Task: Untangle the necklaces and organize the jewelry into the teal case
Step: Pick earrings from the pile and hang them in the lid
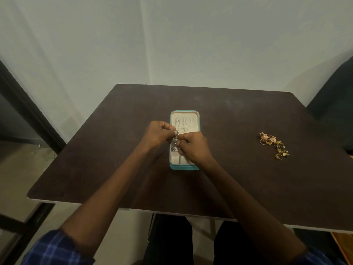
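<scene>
Both hands busy over the teal case, mid-table

Left to right: lots of bare dark table (pixel 107 150) on the left, then the left hand (pixel 155 133) and right hand (pixel 193 148), each pinching a small silver piece (pixel 175 139) right over the one open teal case (pixel 198 119). Thin silver chains (pixel 181 125) hang at its far end. Well apart to the right, one pile of gold rings and earrings (pixel 274 145), too jumbled to count, near the right edge.

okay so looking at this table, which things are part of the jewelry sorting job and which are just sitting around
Part of the job:
teal case
silver chains in the case's far half
small silver piece pinched by left hand and right hand
pile of gold rings and earrings

Just there:
dark table
dark chair
</scene>
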Demonstrator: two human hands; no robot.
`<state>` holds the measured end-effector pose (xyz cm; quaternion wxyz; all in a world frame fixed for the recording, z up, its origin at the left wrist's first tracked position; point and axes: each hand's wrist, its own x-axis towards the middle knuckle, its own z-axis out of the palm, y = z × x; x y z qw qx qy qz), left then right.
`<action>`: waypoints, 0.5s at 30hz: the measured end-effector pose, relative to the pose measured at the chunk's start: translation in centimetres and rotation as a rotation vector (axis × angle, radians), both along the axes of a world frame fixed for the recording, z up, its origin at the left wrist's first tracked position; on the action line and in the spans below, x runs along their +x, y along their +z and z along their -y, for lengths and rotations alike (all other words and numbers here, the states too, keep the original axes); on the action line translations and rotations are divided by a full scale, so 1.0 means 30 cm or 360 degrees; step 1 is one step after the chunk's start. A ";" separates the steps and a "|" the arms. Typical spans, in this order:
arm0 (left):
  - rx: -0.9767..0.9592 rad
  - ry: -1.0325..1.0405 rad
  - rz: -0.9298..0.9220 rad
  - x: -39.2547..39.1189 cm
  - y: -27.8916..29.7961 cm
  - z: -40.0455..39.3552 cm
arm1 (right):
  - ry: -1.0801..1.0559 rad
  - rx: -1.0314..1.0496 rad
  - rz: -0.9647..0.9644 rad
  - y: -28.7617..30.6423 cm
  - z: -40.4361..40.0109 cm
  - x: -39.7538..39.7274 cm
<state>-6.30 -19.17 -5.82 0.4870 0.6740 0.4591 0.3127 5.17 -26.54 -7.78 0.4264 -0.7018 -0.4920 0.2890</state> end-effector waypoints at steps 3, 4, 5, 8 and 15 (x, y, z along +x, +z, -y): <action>0.0000 -0.0002 -0.0024 0.002 0.001 0.000 | -0.0031 -0.0032 -0.0180 0.005 0.007 -0.009; -0.0007 0.0004 -0.0029 0.002 -0.003 -0.002 | -0.0026 -0.0040 -0.0197 0.008 0.010 -0.011; -0.0017 0.0009 -0.0034 0.002 -0.006 -0.006 | -0.0021 -0.0042 -0.0206 0.010 0.012 -0.014; -0.0050 -0.0003 -0.0083 0.001 -0.011 -0.004 | -0.0040 -0.0038 -0.0178 0.013 0.016 -0.012; -0.0123 -0.0040 -0.0112 0.004 0.015 0.048 | -0.0156 0.0018 0.0218 0.021 0.027 0.028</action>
